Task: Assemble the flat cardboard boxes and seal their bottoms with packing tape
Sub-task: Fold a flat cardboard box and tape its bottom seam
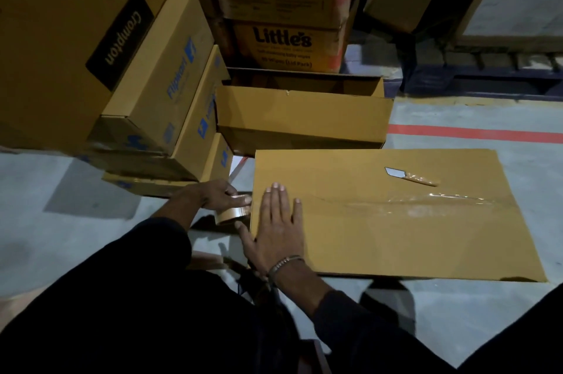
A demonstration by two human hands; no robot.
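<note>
Pressing flat with right hand (275,221), fingers straight, on stiff light box (396,221). Gripping tape roll (233,211) in left hand (210,195), just beside; sticky, best held by rim

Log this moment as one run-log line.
left hand: grips tape roll | right hand: flat on box | knife: on box

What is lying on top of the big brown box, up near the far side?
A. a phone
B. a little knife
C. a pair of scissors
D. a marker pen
B. A small knife with a pointed bare blade and a tape-wrapped handle lies on the box, just beyond the shiny strip of tape along the seam.
</note>
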